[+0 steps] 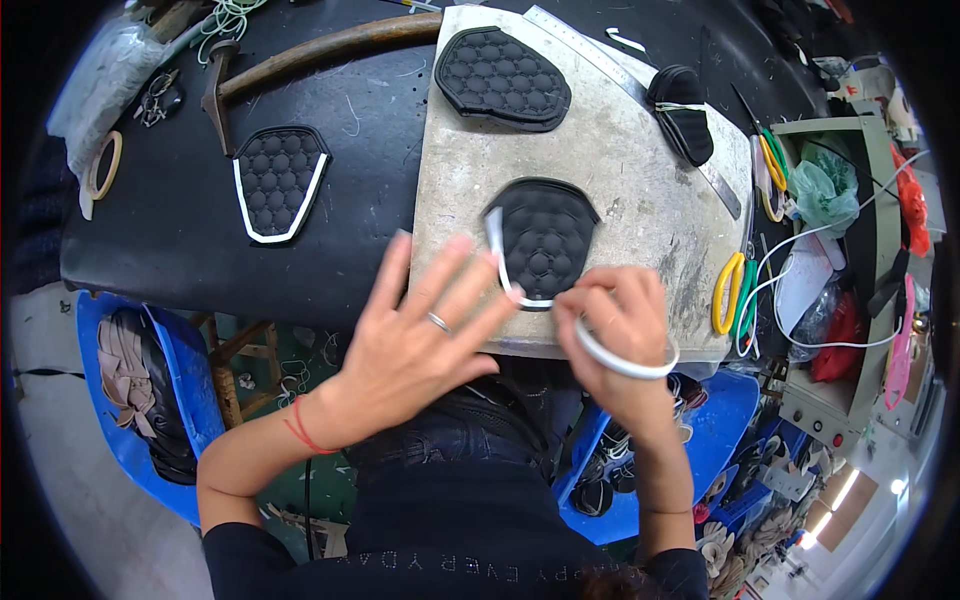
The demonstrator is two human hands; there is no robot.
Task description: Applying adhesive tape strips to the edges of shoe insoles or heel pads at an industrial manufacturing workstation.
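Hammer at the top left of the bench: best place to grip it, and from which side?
Grip the hammer by its long wooden handle, mid-shaft, coming from above. It lies flat on the black bench, the handle running right from the metal head, with bare bench on both sides of the shaft. That likely leaves finger room; the head end is crowded by cord and clutter.

left hand [405, 345]: bare, with a plain silver ring on one finger
left wrist: a thin red string tied round it, ends trailing loose
right hand [615, 335]: bare, no ring to be seen
forearms: bare up to the elbows
sleeves: dark, ending near the elbows
top: black, with a line of small pale lettering across the chest
lap: dark blue trousers
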